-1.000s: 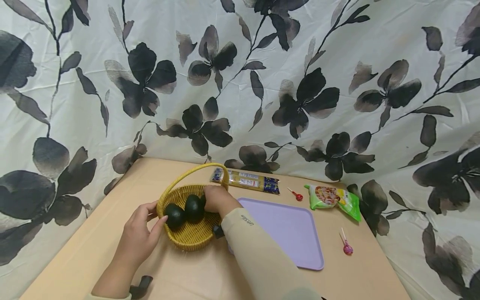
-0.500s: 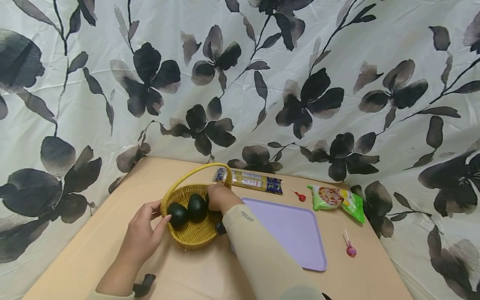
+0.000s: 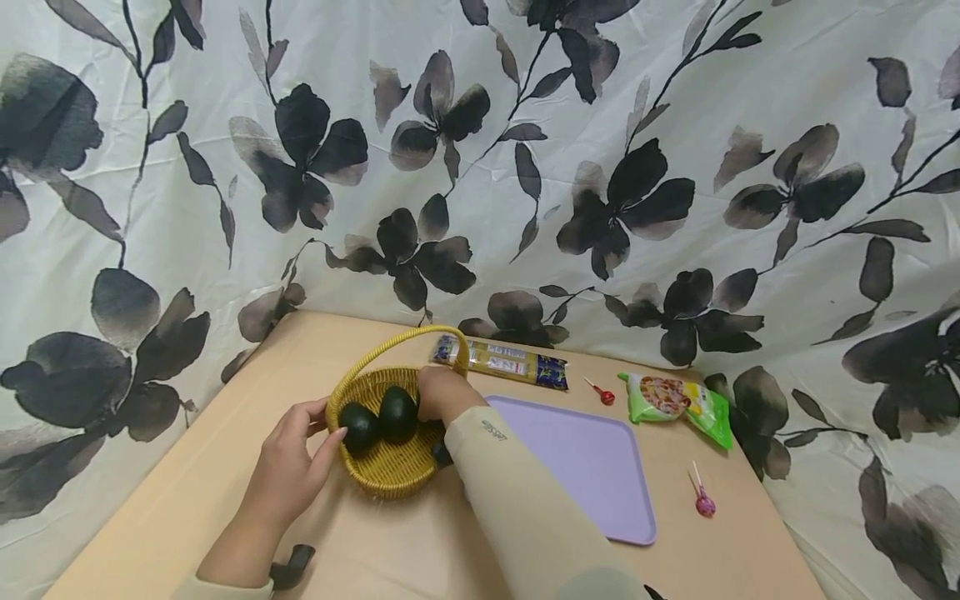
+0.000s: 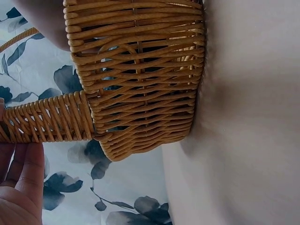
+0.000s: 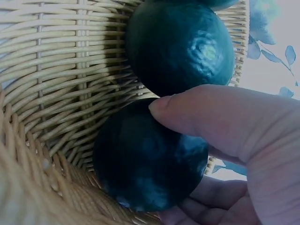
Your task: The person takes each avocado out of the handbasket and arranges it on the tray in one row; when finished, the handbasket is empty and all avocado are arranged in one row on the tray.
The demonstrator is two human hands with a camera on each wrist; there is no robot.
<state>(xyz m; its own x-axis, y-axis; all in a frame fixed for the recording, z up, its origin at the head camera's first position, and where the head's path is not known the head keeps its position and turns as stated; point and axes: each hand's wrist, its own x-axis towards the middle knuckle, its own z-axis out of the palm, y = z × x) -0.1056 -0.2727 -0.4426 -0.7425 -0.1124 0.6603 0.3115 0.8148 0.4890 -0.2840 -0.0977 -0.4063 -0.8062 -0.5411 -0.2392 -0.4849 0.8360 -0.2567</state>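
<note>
A yellow wicker basket (image 3: 384, 477) with a tall arched handle stands on the table, holding dark green, shiny avocados (image 3: 397, 414). At its left side, my left hand (image 3: 288, 471) pinches the foot of the handle (image 4: 51, 118) between thumb and fingers. My right hand (image 3: 447, 395) reaches into the basket from the right. The right wrist view shows it gripping one avocado (image 5: 147, 159), thumb on top and fingers curled beneath, close against the woven wall. A second avocado (image 5: 180, 47) lies just beyond, and part of a third shows past that.
Right of the basket lies a flat lilac tray (image 3: 592, 467), partly covered by my right sleeve (image 3: 525, 492). Behind are a long gold-and-blue packet (image 3: 502, 361) and a red lollipop (image 3: 603, 395). A green snack bag (image 3: 675, 402) and a pink lollipop (image 3: 703, 502) lie farther right.
The whole head view has drifted slightly, so everything appears a little farther right. Both hands keep their places at the basket.
</note>
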